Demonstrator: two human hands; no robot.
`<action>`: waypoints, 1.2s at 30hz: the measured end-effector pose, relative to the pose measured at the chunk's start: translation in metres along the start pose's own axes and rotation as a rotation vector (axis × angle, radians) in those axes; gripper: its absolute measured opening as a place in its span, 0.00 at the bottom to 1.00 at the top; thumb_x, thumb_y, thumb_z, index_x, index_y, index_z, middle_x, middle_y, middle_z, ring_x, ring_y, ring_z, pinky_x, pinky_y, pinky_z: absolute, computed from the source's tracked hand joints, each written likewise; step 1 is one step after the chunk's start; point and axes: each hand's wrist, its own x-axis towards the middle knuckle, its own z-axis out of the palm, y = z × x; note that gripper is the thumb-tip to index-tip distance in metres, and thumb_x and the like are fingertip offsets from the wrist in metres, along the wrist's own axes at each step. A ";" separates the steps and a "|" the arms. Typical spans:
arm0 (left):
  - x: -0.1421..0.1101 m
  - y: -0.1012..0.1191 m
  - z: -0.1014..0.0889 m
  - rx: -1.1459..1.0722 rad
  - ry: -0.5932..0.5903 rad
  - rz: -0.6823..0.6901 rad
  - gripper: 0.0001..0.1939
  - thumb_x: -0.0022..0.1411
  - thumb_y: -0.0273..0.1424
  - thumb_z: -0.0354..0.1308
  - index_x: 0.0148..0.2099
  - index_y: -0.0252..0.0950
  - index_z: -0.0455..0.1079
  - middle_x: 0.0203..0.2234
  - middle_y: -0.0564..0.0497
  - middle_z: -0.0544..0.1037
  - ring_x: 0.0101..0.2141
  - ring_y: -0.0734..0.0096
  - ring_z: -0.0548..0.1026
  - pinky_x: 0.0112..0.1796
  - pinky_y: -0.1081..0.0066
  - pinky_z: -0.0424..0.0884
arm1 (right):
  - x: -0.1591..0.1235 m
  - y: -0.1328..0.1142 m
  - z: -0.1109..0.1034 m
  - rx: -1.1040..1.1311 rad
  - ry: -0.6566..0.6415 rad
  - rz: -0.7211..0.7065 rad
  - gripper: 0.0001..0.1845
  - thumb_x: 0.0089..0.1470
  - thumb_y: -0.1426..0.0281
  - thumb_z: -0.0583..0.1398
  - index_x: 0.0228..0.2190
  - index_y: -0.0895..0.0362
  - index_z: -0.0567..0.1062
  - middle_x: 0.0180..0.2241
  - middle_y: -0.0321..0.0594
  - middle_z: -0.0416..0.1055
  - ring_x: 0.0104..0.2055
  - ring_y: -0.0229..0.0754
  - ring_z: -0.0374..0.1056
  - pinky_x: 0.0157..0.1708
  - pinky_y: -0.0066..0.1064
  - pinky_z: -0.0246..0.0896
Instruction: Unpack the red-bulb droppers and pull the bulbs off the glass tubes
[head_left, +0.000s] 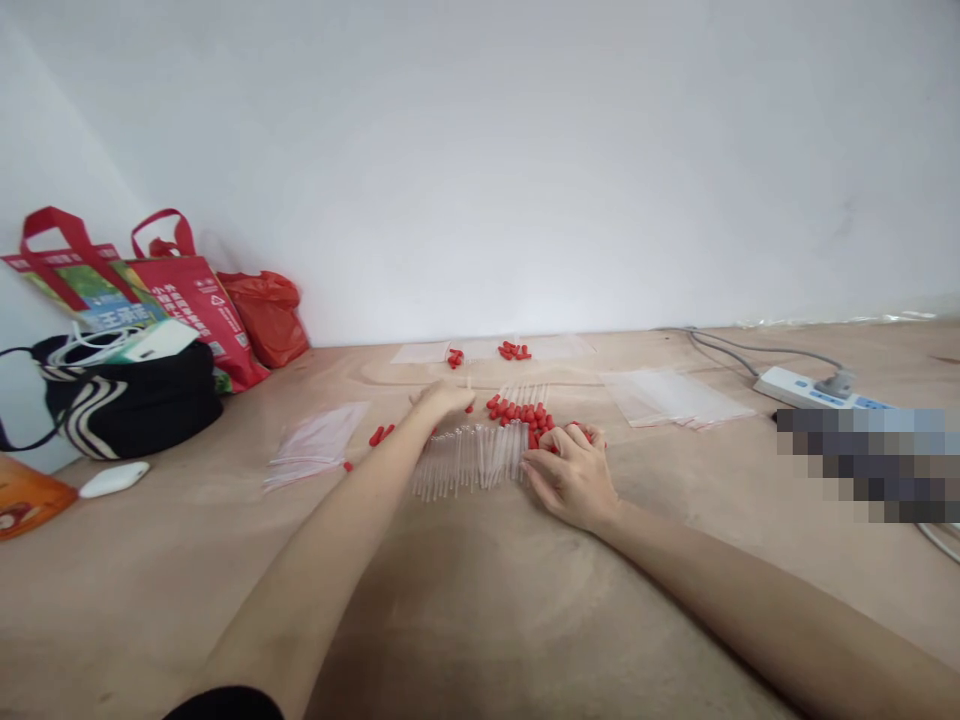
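Observation:
My left hand (444, 396) reaches over the middle of the table with its fingers closed. At its fingertips shows a dropper (469, 408), a small red bulb with a thin clear tube. My right hand (576, 472) is curled over loose red rubber bulbs (534, 438), its thumb and index finger beside the clear tubes' right end; what its fingers hold is hidden. Between the hands lies a row of thin clear tubes (472, 458). Just beyond, several droppers (521, 405) lie side by side, red bulbs toward me and tubes pointing away.
Clear plastic bags lie in a left stack (315, 445) and a right stack (671, 398). More red bulbs (514, 351) sit near the wall. At left are a black bag (142, 395), shopping bags (191, 310) and a white case (115, 480); at right, a power strip (787, 385).

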 end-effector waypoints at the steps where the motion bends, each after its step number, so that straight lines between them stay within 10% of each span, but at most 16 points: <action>1: -0.005 -0.003 -0.008 0.030 0.031 -0.030 0.09 0.37 0.31 0.55 0.12 0.36 0.61 0.12 0.48 0.68 0.24 0.57 0.70 0.28 0.61 0.61 | 0.000 0.000 0.000 0.004 0.012 0.002 0.08 0.49 0.66 0.55 0.26 0.52 0.75 0.26 0.36 0.64 0.31 0.36 0.55 0.39 0.36 0.41; 5: -0.049 -0.013 -0.030 0.101 0.135 -0.006 0.08 0.42 0.33 0.53 0.16 0.37 0.64 0.19 0.47 0.72 0.31 0.56 0.70 0.36 0.58 0.59 | 0.000 -0.001 0.000 -0.001 0.084 0.017 0.09 0.49 0.66 0.55 0.32 0.52 0.74 0.29 0.37 0.65 0.32 0.37 0.56 0.39 0.36 0.43; 10: -0.118 -0.016 -0.023 0.233 0.349 0.594 0.03 0.42 0.29 0.51 0.23 0.35 0.65 0.27 0.48 0.73 0.32 0.62 0.69 0.35 0.61 0.57 | 0.004 -0.004 0.000 -0.049 0.100 -0.084 0.21 0.50 0.62 0.55 0.46 0.54 0.67 0.43 0.44 0.65 0.44 0.43 0.59 0.45 0.39 0.44; 15: -0.139 -0.019 -0.004 0.258 0.530 0.874 0.04 0.46 0.26 0.49 0.26 0.34 0.65 0.27 0.48 0.74 0.31 0.65 0.69 0.38 0.61 0.57 | 0.006 -0.008 0.002 -0.105 0.092 -0.187 0.17 0.51 0.62 0.55 0.44 0.48 0.67 0.45 0.37 0.67 0.49 0.44 0.57 0.51 0.45 0.34; 23: -0.138 -0.028 0.006 0.135 0.582 0.856 0.05 0.51 0.28 0.51 0.32 0.35 0.68 0.30 0.49 0.76 0.35 0.65 0.71 0.41 0.61 0.56 | 0.006 -0.009 0.014 -0.064 0.018 -0.257 0.07 0.53 0.66 0.54 0.30 0.50 0.73 0.18 0.28 0.66 0.32 0.34 0.62 0.51 0.43 0.33; 36: -0.135 -0.035 0.004 0.098 0.432 0.949 0.10 0.60 0.32 0.49 0.29 0.40 0.69 0.26 0.57 0.77 0.31 0.71 0.71 0.46 0.57 0.51 | 0.006 -0.008 0.006 0.019 -0.035 -0.326 0.11 0.54 0.66 0.52 0.25 0.52 0.72 0.15 0.28 0.64 0.28 0.33 0.56 0.47 0.40 0.35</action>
